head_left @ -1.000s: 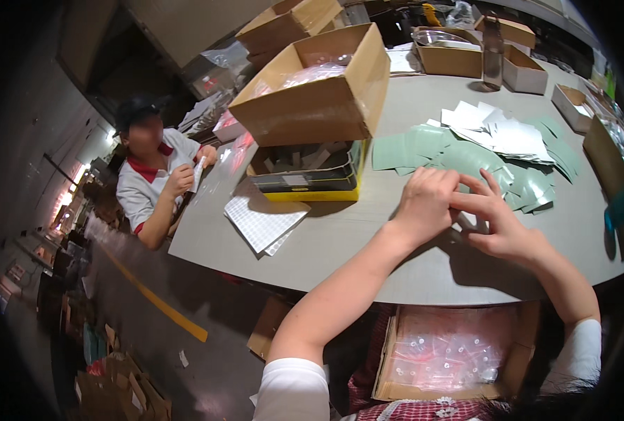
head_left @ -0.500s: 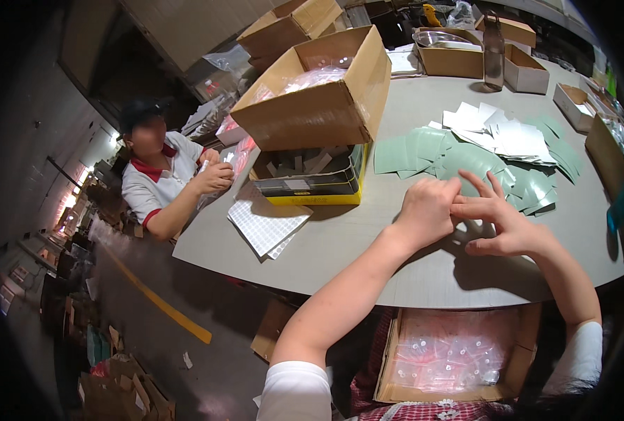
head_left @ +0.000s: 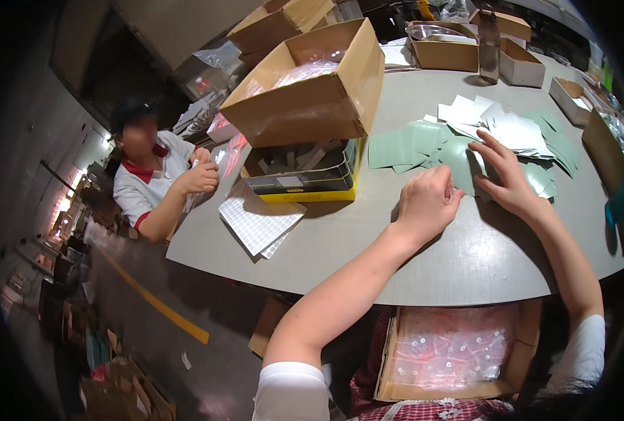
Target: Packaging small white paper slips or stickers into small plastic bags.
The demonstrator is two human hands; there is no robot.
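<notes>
My left hand [head_left: 426, 203] is closed in a curl just above the table, near the front edge of the card pile. What its fingers hold, if anything, is hidden. To its right, my right hand [head_left: 506, 179] has its fingers apart, held over the pile with nothing visible in it. Beneath and beyond its fingertips lie loose pale green cards [head_left: 411, 146], fanned out flat. White cards [head_left: 525, 132] are heaped on top of the green ones. A cardboard box [head_left: 455, 353] at my lap, under the table edge, contains clear plastic bags with pink edges and small white discs.
A large open carton [head_left: 305, 112] rests on a black and yellow box [head_left: 301, 184] to the left. Sheets of round stickers [head_left: 259, 223] lie before it. A bottle [head_left: 489, 49] and small boxes [head_left: 522, 64] stand at the back. A co-worker [head_left: 161, 165] sits at far left.
My right hand has moved away from my left hand, forward over the cards, and its fingers have spread. My left hand stays closed in nearly the same place. The whole view has shifted slightly.
</notes>
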